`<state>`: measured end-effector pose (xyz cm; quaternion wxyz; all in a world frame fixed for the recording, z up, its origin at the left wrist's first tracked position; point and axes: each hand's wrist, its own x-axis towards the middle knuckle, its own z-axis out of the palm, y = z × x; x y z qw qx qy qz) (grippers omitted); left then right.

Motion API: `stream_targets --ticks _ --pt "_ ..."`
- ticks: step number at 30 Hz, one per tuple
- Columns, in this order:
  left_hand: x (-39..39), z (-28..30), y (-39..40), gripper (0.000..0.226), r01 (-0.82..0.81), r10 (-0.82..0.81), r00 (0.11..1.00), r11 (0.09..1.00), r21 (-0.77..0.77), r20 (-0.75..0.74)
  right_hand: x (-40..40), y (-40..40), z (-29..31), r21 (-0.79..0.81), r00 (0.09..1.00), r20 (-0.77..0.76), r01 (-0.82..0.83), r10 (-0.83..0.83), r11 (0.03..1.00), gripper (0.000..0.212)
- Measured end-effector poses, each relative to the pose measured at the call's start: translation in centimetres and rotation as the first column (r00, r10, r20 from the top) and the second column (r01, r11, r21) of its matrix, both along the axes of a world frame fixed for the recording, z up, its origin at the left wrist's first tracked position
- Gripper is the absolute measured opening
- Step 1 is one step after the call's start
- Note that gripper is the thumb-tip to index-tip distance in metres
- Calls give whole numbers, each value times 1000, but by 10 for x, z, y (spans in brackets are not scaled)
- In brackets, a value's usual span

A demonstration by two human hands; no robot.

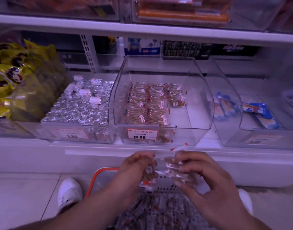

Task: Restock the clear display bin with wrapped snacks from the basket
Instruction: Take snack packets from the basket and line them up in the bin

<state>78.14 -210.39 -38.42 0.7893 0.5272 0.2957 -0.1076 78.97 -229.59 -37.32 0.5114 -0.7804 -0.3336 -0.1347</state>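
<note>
Far left on the shelf (92, 156) sit yellow snack bags (7, 77), and next to them a clear bin of silver-wrapped sweets (79, 103) that looks well filled. The clear display bin (198, 113) in the middle, marked with a 10.80 price label (140, 134), is the one being restocked: rows of wrapped snacks (147, 103) stand packed across its left and centre, while its right side shows bare floor from front to about halfway back. Below it, in front of the shelf edge, the left hand (135, 168) has its grip curled round a small bunch of the same clear-wrapped snacks, one hanging down from the fingers. Just beside it the right hand (203, 176) pinches a held bunch (174, 168) of several more, its grip clamped on them, and the two bunches meet between the hands as if being squared up. Under both hands the orange-rimmed basket (99, 176) rests on the floor, with many snacks left inside. By my reckoning the job is somewhat past halfway: the empty right column remains, and the basket holds more than enough. Further right, another bin holds a few blue-wrapped packets (257, 113).
</note>
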Motion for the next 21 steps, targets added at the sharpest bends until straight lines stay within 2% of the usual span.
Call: stream_targets --ticks 2,4,6,8,12,16,19,21 --pt "-4 7 -7 35 73 -79 997 978 -196 -23 -6 7 -6 -68 988 152 -22 32 997 23" --pt "-6 14 -10 50 168 -175 984 898 -407 21 -12 14 -10 -118 978 194 -54 77 992 12" --pt "-7 18 -10 39 232 -209 973 835 -499 101 -16 16 -10 -111 984 158 -71 88 991 18" --pt "-8 17 -8 41 217 -165 975 857 -467 150 -19 17 -9 -96 988 120 -85 96 992 12" --pt "-10 17 -9 47 122 -74 988 916 -383 138 -25 19 -14 -144 996 45 -75 82 987 26" --pt "-12 14 -7 47 -9 36 994 968 -249 104 -18 20 -19 -220 999 46 20 -10 975 30" --pt "-13 17 -5 53 -36 59 993 977 -212 101 -12 20 -18 -178 998 62 24 -14 984 28" --pt "-12 15 -4 65 -36 52 991 991 -130 122 -10 20 -16 -135 994 106 53 -39 989 25"
